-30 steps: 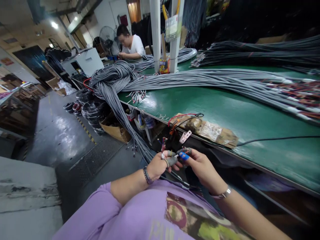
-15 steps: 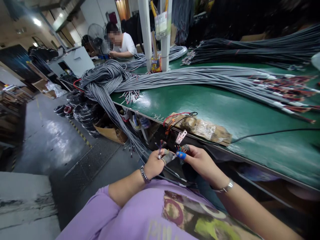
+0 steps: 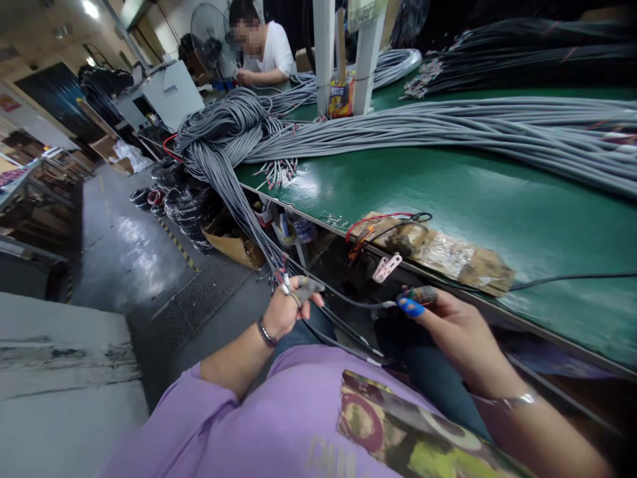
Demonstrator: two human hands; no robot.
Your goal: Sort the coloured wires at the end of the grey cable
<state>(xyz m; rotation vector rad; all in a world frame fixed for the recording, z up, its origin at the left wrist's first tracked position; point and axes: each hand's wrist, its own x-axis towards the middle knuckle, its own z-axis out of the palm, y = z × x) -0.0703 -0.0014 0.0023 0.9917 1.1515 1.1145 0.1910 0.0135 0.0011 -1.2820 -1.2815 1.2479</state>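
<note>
My left hand (image 3: 286,309), with grey finger covers, is closed around a cable whose white-sleeved end and coloured wires (image 3: 284,273) stick up past the thumb side. To the right, my right hand (image 3: 450,325) pinches the end of another grey cable (image 3: 355,302) between a blue-wrapped thumb and a covered forefinger. That cable runs taut from the pinch to the upper left, passing just above my left hand. The wire tips in my right fingers are mostly hidden. More cable ends (image 3: 373,362) hang over my lap.
On the green table (image 3: 343,179) lies a long bundle of grey cables (image 3: 398,126). A taped cardboard piece (image 3: 448,255) with red and black leads sits at the edge, a pink clip (image 3: 387,267) beside it. A co-worker (image 3: 271,53) sits at the far end. An open carton (image 3: 233,245) stands below.
My hands were close together and have moved apart, the left to the left and the right to the right. A cable length now stretches from my right hand. The view has shifted.
</note>
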